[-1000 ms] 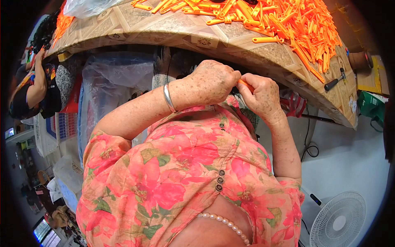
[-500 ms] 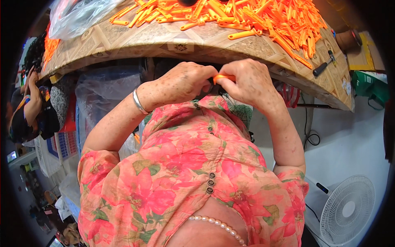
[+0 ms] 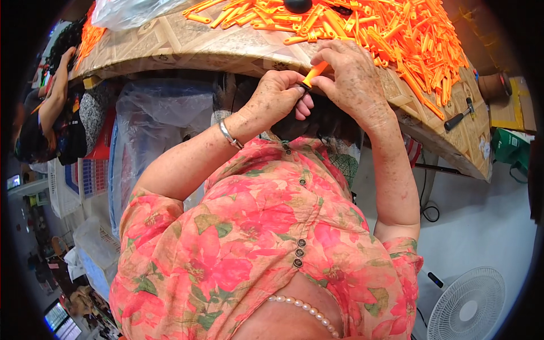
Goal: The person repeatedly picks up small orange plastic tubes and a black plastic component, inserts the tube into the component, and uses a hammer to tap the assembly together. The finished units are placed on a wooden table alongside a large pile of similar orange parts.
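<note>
Just off the table's front edge, my left hand (image 3: pixel 279 101) pinches the lower end of a slim orange plastic handle (image 3: pixel 317 70), where a small black piece (image 3: pixel 306 85) shows between the fingertips. Thumb and fingers of my right hand (image 3: pixel 352 76) grip the handle's upper part, which tilts up to the right. The black piece's exact shape is too small to make out. Beyond my hands, a large heap of similar orange handles (image 3: pixel 391 34) covers the table's far right part.
A hammer (image 3: pixel 459 115) lies on the patterned table (image 3: pixel 187 42) near its right corner, by a brown spool (image 3: pixel 493 86). A clear plastic bag (image 3: pixel 133 11) rests at the far left. Another person (image 3: pixel 51 122) sits at left. A white fan (image 3: pixel 467 309) stands low at right.
Both hands have come up closer to the table edge. The right hand has lifted and its fingers have opened out, so more of the orange handle and the black piece now shows.
</note>
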`<state>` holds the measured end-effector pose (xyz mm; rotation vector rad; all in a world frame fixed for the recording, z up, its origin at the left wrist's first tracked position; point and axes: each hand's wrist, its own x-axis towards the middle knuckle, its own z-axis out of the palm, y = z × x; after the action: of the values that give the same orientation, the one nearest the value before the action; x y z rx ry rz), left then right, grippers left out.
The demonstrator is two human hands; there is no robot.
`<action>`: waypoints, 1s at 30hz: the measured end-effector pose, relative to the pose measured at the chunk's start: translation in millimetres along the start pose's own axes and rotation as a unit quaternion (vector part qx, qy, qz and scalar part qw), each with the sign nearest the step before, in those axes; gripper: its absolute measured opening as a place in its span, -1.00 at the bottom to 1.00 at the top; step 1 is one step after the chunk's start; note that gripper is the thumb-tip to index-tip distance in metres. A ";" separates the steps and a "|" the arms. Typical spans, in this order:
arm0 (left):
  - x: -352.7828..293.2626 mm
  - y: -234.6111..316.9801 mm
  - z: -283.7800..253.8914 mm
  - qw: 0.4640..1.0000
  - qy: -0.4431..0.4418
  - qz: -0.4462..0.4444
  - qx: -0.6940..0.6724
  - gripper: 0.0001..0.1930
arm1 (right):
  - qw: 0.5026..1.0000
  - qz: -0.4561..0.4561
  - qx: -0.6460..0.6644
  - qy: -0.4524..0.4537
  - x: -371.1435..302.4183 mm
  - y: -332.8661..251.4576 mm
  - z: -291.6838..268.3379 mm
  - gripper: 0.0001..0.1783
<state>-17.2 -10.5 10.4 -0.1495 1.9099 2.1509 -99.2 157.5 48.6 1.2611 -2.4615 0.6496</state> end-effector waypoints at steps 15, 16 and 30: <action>0.8 7.2 10.6 0.998 0.023 -0.040 -0.032 -0.82 | 0.960 0.146 -0.048 0.232 -69.2 58.6 -51.6 -0.63; 0.2 7.0 9.8 0.999 0.019 -0.037 -0.033 -0.82 | 0.966 0.139 -0.056 0.210 -74.4 56.1 -54.7 -0.63; -14.1 22.9 15.7 0.978 -0.183 -0.062 0.080 -0.82 | 0.996 -0.049 0.030 0.062 -79.3 -5.9 -20.5 -0.74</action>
<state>-8.1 0.8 38.0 0.1457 1.7941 1.7875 -47.9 219.4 31.5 1.3126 -2.2814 0.7565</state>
